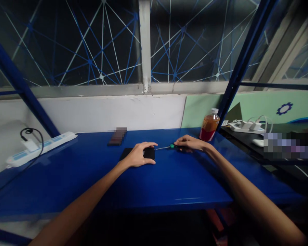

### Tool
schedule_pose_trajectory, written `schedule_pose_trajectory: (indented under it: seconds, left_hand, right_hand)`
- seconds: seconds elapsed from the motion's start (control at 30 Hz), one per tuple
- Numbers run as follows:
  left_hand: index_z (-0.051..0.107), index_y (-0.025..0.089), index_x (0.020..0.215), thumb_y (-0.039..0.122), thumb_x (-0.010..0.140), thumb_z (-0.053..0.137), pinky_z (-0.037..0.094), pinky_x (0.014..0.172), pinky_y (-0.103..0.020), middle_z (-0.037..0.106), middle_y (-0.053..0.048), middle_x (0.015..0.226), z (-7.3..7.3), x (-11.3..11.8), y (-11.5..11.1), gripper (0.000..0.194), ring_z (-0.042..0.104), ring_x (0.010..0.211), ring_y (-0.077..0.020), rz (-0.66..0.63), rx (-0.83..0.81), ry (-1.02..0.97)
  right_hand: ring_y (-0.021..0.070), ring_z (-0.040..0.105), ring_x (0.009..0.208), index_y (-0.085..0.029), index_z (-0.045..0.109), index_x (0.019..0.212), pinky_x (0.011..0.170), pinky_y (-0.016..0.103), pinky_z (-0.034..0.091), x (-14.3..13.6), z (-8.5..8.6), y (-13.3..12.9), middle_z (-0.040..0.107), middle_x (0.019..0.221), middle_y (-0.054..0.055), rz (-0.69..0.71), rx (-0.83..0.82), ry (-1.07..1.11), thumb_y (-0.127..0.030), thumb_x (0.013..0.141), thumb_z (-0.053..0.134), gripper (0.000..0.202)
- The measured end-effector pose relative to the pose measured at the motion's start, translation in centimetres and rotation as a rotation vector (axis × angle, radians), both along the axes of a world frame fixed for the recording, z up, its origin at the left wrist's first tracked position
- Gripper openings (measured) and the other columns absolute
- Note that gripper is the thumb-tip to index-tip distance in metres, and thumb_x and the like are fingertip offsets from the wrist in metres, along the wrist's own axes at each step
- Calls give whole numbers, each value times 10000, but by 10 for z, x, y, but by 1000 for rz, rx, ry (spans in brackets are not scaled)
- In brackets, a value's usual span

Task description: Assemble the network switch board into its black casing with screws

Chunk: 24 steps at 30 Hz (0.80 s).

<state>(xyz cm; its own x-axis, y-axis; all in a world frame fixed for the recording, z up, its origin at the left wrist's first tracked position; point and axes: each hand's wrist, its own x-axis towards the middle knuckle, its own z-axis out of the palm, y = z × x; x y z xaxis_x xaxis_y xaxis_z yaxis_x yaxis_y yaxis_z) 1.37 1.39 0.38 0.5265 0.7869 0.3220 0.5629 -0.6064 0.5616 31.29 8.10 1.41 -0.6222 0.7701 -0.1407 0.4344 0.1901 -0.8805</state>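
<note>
Power strip [51, 145] along table's [156, 188] L edge; dark slab [117, 136] nr back edge. Mid-table, L hand [137, 155] clasps flat black box [125, 153], fingers far side, thumb near. Screwdriver [171, 146], gripped in R hand [188, 142], tip at box's R end; contact unclear. Box looks whole; can't tell work done vs. left. Bottle [209, 127] nr back R corner.
</note>
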Motion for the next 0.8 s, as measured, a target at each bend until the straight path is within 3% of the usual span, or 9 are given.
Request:
schedule_pose_trajectory:
  seconds: [0.27,0.37,0.5,0.63,0.8]
  left_hand:
    - [526,304,1286,428,621,825,440,948,-451,639,-55,1192,-7,4,16,740,567,1116,-279,49,-11,19]
    - [525,305,1287,442,608,831,433,958,-473,636,-59,1209,-10,5,21,757,560,1134,-295,83,-12,26]
    - [476,321,1330,451,631,816,352,1036,-535,594,-57,1292,-14,2,20,788,523,1195,-312,99,7,36]
    - [465,325,1337,421,640,817,371,1025,-522,581,-52,1310,-16,0,18,786,526,1191,-299,71,19,33]
    - [475,315,1333,395,619,836,389,1009,-509,593,-56,1290,-15,1,17,804,544,1155,-290,73,6,14]
  right_hand:
    - [65,384,406,-163,648,771,381,217,258,-3,-7,15,552,604,-24,114,-68,-70,-489,739,686,330]
    - [86,409,486,-154,643,728,463,228,305,-8,-17,13,506,567,-38,68,82,-28,-484,759,669,332]
    - [114,459,599,-158,650,755,568,255,344,-14,-24,3,565,667,-15,-22,289,-13,-495,804,628,341]
    - [111,426,559,-169,642,726,534,258,303,-15,-23,-4,545,624,-19,-45,347,-101,-516,908,467,429]
    - [116,440,568,-169,658,729,549,263,315,-12,-24,4,563,643,-14,-30,354,-143,-542,867,528,419]
